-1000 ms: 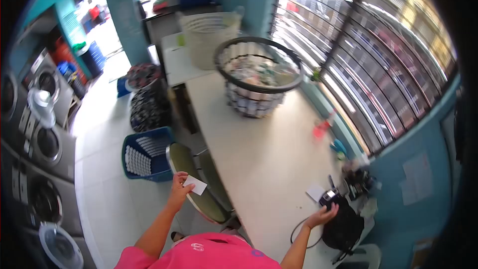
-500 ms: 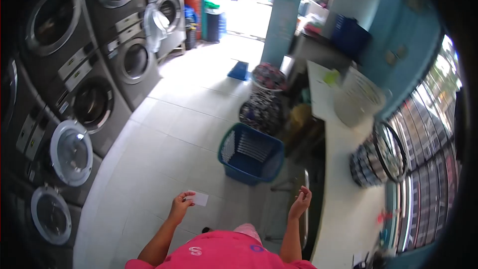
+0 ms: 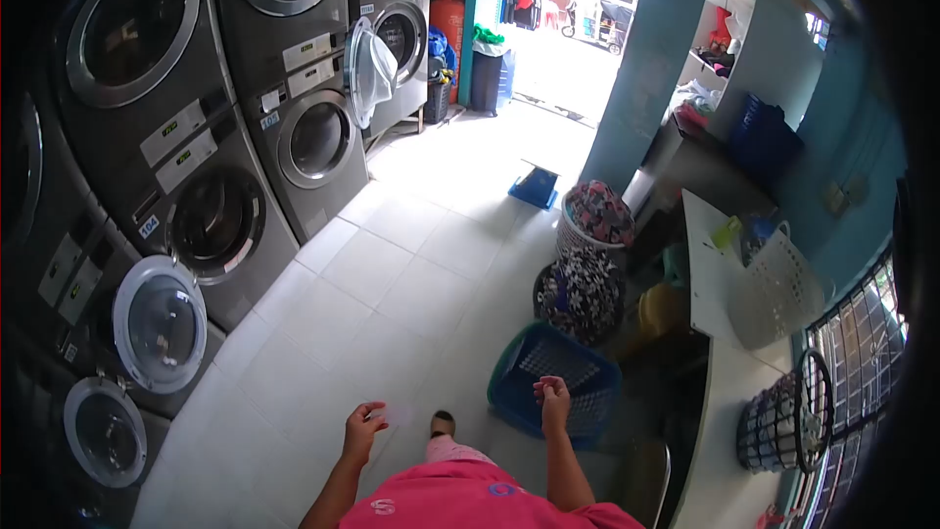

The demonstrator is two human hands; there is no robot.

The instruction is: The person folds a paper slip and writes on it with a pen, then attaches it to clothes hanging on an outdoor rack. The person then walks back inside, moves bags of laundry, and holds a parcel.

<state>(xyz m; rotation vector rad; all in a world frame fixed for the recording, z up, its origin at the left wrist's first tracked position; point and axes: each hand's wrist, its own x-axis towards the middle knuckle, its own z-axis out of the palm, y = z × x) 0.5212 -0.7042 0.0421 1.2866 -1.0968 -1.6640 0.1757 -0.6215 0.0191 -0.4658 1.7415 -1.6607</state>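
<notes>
A small pale slip of paper [image 3: 399, 415] is pinched between the thumb and fingers of my left hand [image 3: 362, 429], low over the tiled floor. The slip is blurred, and any writing on it is too faint to read. My right hand [image 3: 554, 400] has its fingers loosely curled and slightly apart, with nothing visible in them. It appears in front of a blue plastic laundry basket [image 3: 509, 358] on the floor, covering part of it. One shoe [image 3: 443, 423] shows ahead of my pink shirt.
Stacked dryers and washers [image 3: 220, 225] line the left, with two round doors [image 3: 160, 323] swung open low down. Full laundry baskets [image 3: 580, 299] stand by the pillar [image 3: 627, 88]. A blue dustpan [image 3: 534, 188] lies ahead. The right counter [image 3: 715, 382] holds a white basket [image 3: 783, 294] and a dark one.
My view has turned leftward and tilted up, showing more of the doorway. One foot has come forward, and the blue basket is nearer. The slip stays in my left hand.
</notes>
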